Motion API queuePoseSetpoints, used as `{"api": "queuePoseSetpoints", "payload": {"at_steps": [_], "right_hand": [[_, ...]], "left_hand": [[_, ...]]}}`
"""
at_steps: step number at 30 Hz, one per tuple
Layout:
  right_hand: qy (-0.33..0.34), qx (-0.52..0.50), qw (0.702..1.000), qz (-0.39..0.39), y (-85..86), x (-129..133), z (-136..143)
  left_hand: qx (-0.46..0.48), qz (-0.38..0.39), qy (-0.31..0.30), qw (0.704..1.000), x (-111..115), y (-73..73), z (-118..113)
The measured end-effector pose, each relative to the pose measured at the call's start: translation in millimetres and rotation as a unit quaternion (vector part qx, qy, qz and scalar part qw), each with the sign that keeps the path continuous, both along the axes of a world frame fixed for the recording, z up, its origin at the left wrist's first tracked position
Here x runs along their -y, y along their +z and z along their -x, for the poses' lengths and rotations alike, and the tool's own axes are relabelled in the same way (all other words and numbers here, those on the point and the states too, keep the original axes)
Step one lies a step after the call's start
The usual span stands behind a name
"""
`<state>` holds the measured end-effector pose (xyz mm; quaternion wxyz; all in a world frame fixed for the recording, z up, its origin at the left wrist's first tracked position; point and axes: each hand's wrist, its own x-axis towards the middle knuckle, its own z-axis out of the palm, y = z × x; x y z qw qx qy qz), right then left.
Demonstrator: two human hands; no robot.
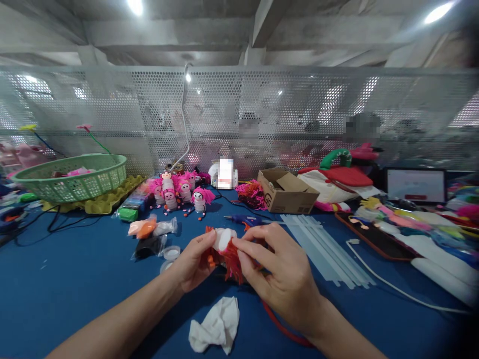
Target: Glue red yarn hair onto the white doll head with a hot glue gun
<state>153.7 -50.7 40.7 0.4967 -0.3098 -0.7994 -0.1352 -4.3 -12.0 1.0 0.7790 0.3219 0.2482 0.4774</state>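
Near the middle of the blue table, a small white piece [224, 240] with red-orange yarn strands [233, 264] is between my hands. My left hand [196, 259] is wrapped round its left side, where some orange bits show. The thumb and index finger of my right hand [279, 269] pinch the yarn at its right edge. Below them lies a crumpled white tissue [215, 326]. Just beyond my hands is a blue glue gun [245, 219].
Pink-haired dolls [183, 192] stand behind, left of a cardboard box [288, 192]. Glue sticks [325, 249] lie at the right, near a white cable [389, 284]. A green basket [75, 177] is at the far left. Bagged clay [145, 228] and small round lids [171, 253] sit left.
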Motion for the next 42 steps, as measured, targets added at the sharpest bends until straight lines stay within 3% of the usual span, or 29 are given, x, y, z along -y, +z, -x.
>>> {"api": "queuePoseSetpoints", "payload": {"at_steps": [10, 16, 30, 42], "right_hand": [[0.006, -0.002, 1.0, 0.005, -3.3, -1.6, 1.2], [0.047, -0.064, 0.997, 0.022, -1.8, -0.5, 1.0], [0.029, -0.037, 0.999, 0.026, -6.1, -3.7, 4.0], [0.036, -0.095, 0.994, 0.034, -8.2, -6.6, 5.0]], "left_hand": [[-0.005, 0.003, 0.009, 1.0, 0.2, -1.0, -0.6], [-0.01, 0.003, 0.014, 1.0, 1.3, 2.5, -0.1], [-0.002, 0.001, 0.009, 1.0, -0.3, -0.1, 1.3], [0.026, -0.008, 0.038, 0.999, -0.7, 4.2, 0.1]]}}
